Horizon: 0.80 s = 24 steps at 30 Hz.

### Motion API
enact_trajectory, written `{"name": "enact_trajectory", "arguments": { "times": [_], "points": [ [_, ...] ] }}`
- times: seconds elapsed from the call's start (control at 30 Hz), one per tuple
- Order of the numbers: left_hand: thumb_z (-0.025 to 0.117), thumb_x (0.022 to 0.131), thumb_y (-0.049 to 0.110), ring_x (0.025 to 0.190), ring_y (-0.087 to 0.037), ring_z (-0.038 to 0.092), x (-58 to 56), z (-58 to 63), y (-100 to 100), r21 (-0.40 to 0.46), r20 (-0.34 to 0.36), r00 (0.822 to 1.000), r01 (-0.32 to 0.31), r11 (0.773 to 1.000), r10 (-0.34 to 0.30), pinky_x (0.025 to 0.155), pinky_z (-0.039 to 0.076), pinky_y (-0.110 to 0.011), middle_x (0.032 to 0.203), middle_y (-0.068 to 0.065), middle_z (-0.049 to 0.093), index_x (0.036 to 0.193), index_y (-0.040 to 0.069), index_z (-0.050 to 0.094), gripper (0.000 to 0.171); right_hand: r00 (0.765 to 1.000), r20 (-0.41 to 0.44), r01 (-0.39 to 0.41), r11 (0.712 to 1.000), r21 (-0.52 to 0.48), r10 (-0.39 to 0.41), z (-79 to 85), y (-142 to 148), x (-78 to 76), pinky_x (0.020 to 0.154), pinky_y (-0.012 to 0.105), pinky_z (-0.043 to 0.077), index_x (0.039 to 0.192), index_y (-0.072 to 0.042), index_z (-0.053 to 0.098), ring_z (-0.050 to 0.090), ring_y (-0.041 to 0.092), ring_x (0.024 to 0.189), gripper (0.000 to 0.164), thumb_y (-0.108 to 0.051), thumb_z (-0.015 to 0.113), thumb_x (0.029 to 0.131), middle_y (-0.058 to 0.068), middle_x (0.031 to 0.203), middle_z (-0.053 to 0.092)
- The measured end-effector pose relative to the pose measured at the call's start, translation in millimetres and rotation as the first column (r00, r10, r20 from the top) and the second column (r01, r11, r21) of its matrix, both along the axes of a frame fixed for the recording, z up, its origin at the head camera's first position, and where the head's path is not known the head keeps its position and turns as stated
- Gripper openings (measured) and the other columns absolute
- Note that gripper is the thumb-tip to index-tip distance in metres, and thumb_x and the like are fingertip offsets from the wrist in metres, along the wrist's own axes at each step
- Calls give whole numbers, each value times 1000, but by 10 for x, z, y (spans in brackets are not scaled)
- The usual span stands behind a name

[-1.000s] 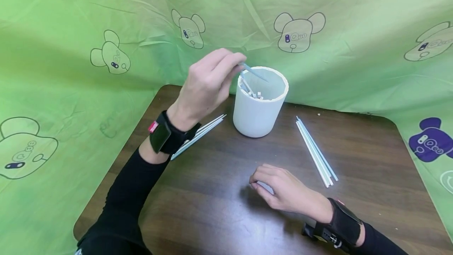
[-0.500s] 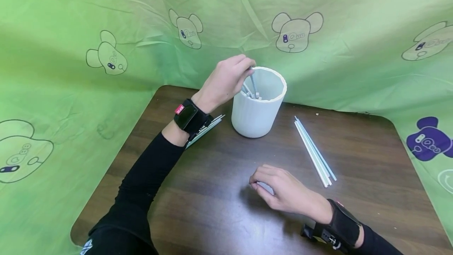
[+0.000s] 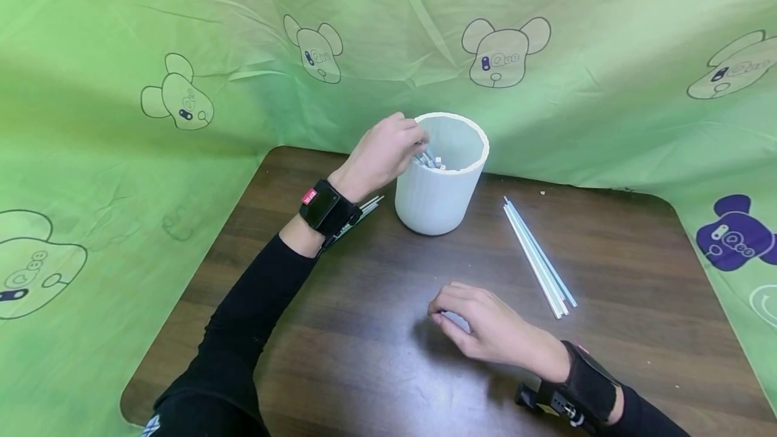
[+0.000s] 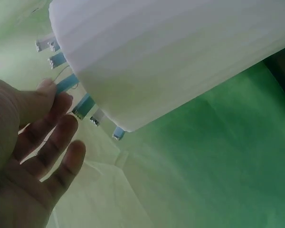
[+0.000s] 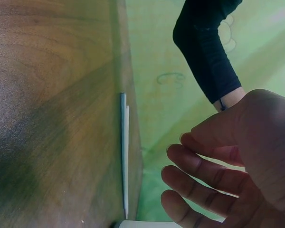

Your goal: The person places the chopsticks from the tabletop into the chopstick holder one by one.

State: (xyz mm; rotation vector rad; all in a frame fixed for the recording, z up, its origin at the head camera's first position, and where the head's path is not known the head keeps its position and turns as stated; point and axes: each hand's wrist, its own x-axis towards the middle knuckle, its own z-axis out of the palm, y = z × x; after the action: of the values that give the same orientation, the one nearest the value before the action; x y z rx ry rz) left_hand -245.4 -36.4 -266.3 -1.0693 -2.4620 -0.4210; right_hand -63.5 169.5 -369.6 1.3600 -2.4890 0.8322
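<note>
A white cylindrical container (image 3: 438, 202) stands upright on the table, several thin blue and white sticks (image 3: 432, 160) in it. At its left rim is my left hand (image 3: 382, 154). In the left wrist view, thumb and index finger pinch the end of a blue stick (image 4: 66, 84), whose lower part is hidden inside the container (image 4: 147, 52); the other fingers are spread. Ends of other sticks (image 4: 96, 117) jut past the rim beside it. My right hand (image 3: 485, 322), fingers loosely curled and holding nothing, hovers low over the front of the table.
Several blue and white sticks (image 3: 539, 258) lie on the table right of the container. Another bunch of sticks (image 3: 369, 208) lies to its left, partly hidden under my left wrist. A green printed cloth (image 3: 376, 32) hangs behind the brown table (image 3: 364, 329).
My left hand has moved right and down to the container's rim, taking the pinched stick from tilted above the opening to inside it. The right hand has stayed still.
</note>
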Motion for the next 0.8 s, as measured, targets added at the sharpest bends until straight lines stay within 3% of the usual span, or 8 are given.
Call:
{"name": "enact_trajectory", "arguments": {
  "times": [0.23,0.47,0.67,0.8],
  "points": [
    [59,86,18,81,-20,46,71,-66,-13,-128,-55,997,-59,990,52,66,36,-30,87,1,65,97,17,68,14,1000,0,2,1000,10,-2,-19,0,1,73,9,40,87,-26,59,53,-3,80,16,-12,63,80,-17,84,57],
    [53,88,10,82,-21,45,166,-78,-15,-153,-83,992,-110,982,99,65,32,-30,93,0,62,103,18,64,20,1000,-8,18,999,28,-18,-11,33,-30,74,9,41,87,-25,59,54,-3,81,14,-13,63,80,-16,83,58],
    [51,85,4,80,-21,48,311,-129,-44,-41,-125,987,-111,993,105,64,37,-30,99,-6,54,116,16,52,33,996,-48,71,997,26,-70,86,112,-73,74,10,44,88,-24,60,54,-3,82,16,-13,65,77,-17,84,59],
    [56,83,8,77,-18,48,558,-161,-91,77,-153,986,-52,996,63,64,38,-28,98,-6,56,117,13,52,34,976,-145,168,986,19,-164,196,268,-154,72,14,47,88,-19,63,55,0,80,14,-13,65,75,-11,83,61]
  ]
}}
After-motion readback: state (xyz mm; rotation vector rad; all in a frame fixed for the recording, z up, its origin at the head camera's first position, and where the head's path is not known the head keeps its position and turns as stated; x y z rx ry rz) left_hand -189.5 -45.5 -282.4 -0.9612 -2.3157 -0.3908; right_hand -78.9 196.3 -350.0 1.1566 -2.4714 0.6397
